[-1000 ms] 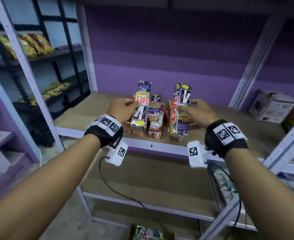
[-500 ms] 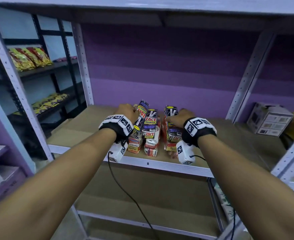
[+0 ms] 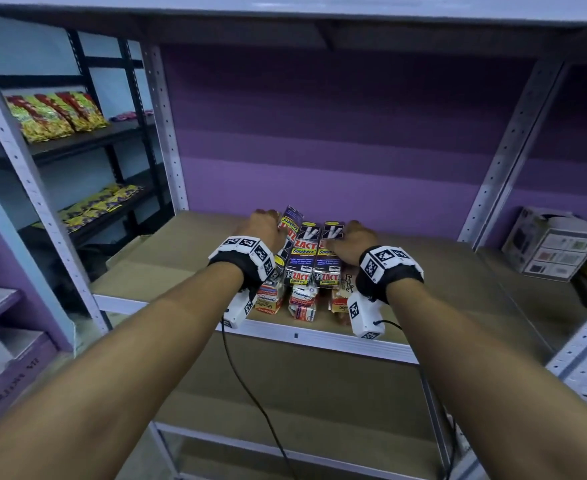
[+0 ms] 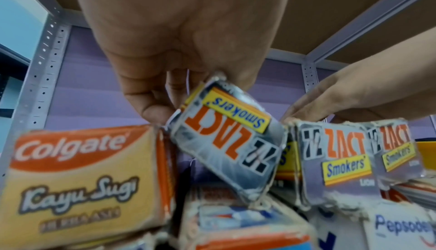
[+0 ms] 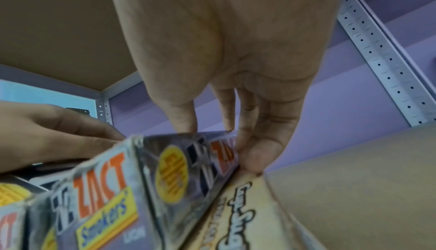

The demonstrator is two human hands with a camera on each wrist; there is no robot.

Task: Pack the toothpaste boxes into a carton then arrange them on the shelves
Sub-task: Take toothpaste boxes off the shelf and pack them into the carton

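Several toothpaste boxes are stacked near the front of the brown shelf point(image 3: 441, 271). Colgate point(image 3: 268, 301) and Pepsodent point(image 3: 302, 303) boxes form the bottom row. Two grey Zact boxes lie on top side by side point(image 3: 302, 252) point(image 3: 330, 254). My left hand point(image 3: 268, 226) pinches a third Zact box point(image 4: 226, 142), tilted on its edge at the left of the stack above the Colgate Kayu Sugi box point(image 4: 82, 179). My right hand point(image 5: 221, 142) grips the far end of the rightmost Zact box point(image 5: 184, 172), thumb on top, fingers down its right side.
A white carton point(image 3: 551, 244) sits on the neighbouring shelf at the right. Snack packs point(image 3: 56, 116) fill a black rack at the left. Perforated steel posts point(image 3: 506, 150) flank the bay, and another shelf board point(image 3: 285, 15) runs overhead. Bare shelf lies behind and beside the stack.
Both hands moved forward and down with their Zact boxes. The right box went from upright to lying flat beside the middle one. The left box now leans tilted on the stack.
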